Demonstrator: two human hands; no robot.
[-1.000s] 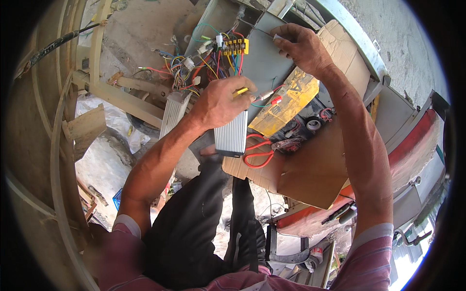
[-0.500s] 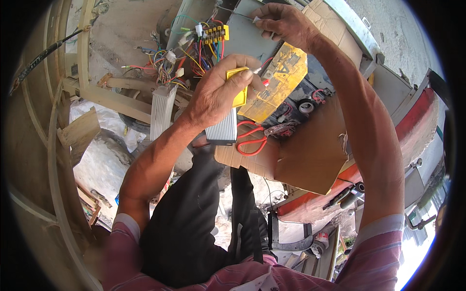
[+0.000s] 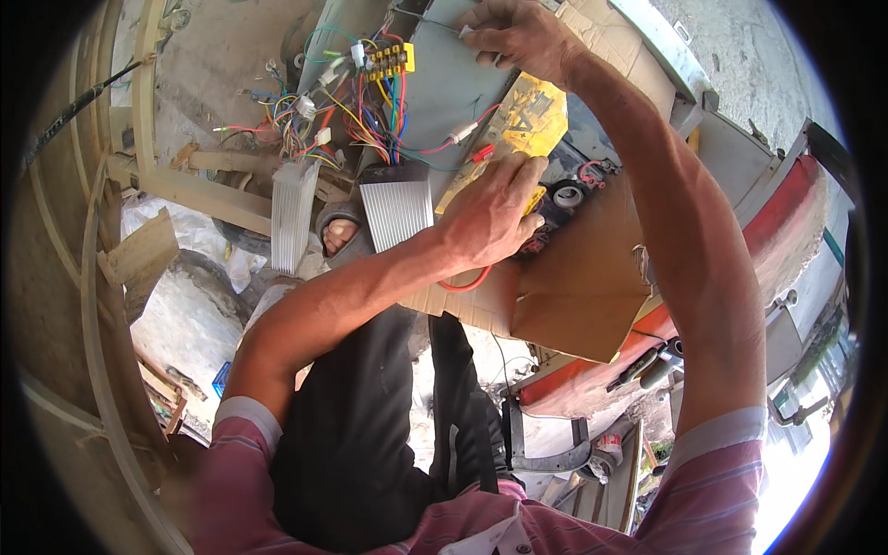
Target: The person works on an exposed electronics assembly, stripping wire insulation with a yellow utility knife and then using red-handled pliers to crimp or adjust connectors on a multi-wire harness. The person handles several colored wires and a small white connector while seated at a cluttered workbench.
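My left hand (image 3: 490,211) is closed around a small yellow object (image 3: 535,200), mostly hidden by the fingers, above the cardboard. Red-handled pliers (image 3: 467,281) lie partly beneath that hand. At the top, my right hand (image 3: 523,39) pinches a small white piece (image 3: 465,31) at the end of a thin wire (image 3: 427,18). Left of my left hand stands a silver finned box (image 3: 398,205) with coloured wires rising from it. They run to a yellow terminal block (image 3: 389,61). A lead with a white connector (image 3: 462,132) and a red connector (image 3: 483,154) crosses toward a worn yellow panel (image 3: 535,113).
Another finned box (image 3: 294,217) sits farther left, below a tangle of wires and plugs (image 3: 305,108). A tape roll (image 3: 567,196) lies beside the cardboard (image 3: 583,301). A sandalled foot (image 3: 339,233) is between the boxes. Metal frame bars (image 3: 199,190) line the left.
My left hand has moved right and down with the yellow object, uncovering the finned box's wires and the connectors, and covering much of the pliers. My right hand keeps its pinch.
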